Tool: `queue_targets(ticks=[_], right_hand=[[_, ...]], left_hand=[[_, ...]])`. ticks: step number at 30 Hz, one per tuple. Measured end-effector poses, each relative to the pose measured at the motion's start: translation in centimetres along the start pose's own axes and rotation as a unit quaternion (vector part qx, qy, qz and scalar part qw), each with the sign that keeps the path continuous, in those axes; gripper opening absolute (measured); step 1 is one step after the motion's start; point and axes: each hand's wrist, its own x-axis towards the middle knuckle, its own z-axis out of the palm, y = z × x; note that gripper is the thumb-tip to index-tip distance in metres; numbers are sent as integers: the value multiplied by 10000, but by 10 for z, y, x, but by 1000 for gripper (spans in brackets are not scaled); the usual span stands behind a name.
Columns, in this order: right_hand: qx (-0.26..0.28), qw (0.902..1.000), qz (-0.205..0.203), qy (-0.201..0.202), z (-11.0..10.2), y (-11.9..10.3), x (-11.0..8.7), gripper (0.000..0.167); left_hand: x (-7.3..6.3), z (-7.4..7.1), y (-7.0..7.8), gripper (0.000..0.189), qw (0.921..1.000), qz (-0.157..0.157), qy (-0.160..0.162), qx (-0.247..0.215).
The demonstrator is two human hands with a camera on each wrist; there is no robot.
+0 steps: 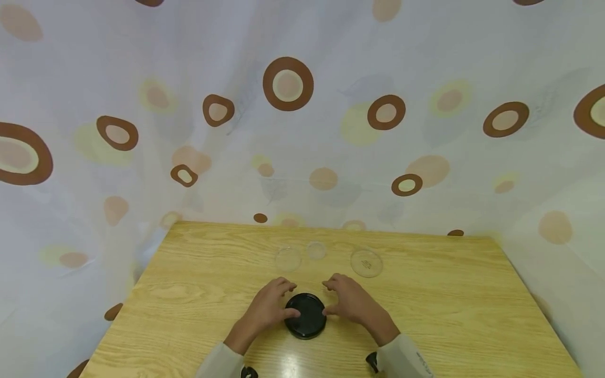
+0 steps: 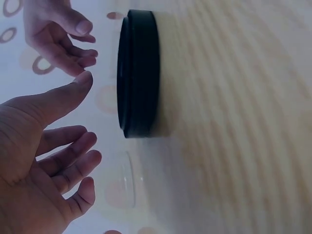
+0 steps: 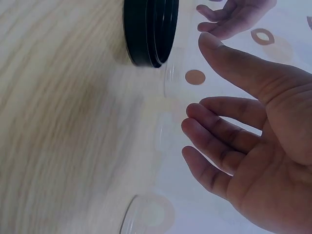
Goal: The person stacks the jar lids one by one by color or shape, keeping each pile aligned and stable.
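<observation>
A shallow, round black dish (image 1: 306, 317) with a raised rim lies on the wooden table, between the two hands. My left hand (image 1: 269, 305) is at its left side, fingers loosely bent and thumb tip overlapping the rim in the head view. From the other side my right hand (image 1: 351, 300) faces it, thumb close to the right edge. Both wrist views show a gap between the fingers and the black dish (image 2: 141, 73). Nothing is held in the left hand (image 2: 39, 156) or in the right hand (image 3: 263, 151).
Beyond the hands sit three clear round dishes: one at left (image 1: 288, 259), a smaller one in the middle (image 1: 316, 250), and one at right (image 1: 366, 263) with dark marks on it. A patterned curtain (image 1: 326, 126) closes off the table's back and sides.
</observation>
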Motion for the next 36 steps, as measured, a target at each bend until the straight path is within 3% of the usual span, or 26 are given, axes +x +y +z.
queue_targets(ticks=[8,36], right_hand=[[185,9994,203,230,-14,10,-7,62],[13,9961,510,724,-44,46,-23,63]], left_hand=[[17,-1,19,56,9993,279,98,238],[63,13,57,59,9977,400,115,538]])
